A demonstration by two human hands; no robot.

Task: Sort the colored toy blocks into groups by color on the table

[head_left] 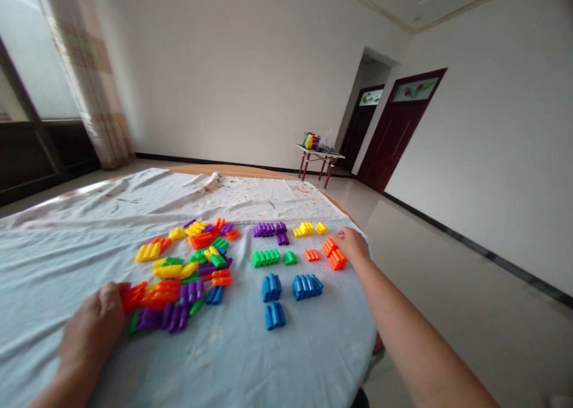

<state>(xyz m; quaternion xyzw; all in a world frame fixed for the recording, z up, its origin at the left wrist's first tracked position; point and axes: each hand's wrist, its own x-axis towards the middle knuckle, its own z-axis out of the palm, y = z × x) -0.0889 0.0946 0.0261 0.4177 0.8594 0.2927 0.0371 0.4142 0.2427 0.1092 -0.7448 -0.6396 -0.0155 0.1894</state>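
- Desk [250, 360]: round, covered w/ pale blue cloth, stained toward far side; fills lower left of view.
- Mixed pile [188, 270] of plastic tube blocks, centre-left on cloth: yellow, orange, purple, green, blue jumbled together.
- Sorted groups to right of pile, apart from each other: purple [270, 230], yellow [308, 229], green [270, 257], blue [290, 294] in three clumps.
- Orange blocks [335, 254] near desk's right edge; small orange clump [312, 255] just beside.
- Right hand [353, 244]: arm stretched fwd from lower right, palm down, fingertips touching top of orange blocks; grip narrow, can't tell if it's pinching one.
- Left hand [94, 327]: lower left, back of hand up, fingers curled on orange piece [134, 295] at pile's near-left edge; grip looks closed on it.
- Small red-legged table [320, 154] far off by dark doors, colourful box on top.
- No readable writing or labels anywhere.
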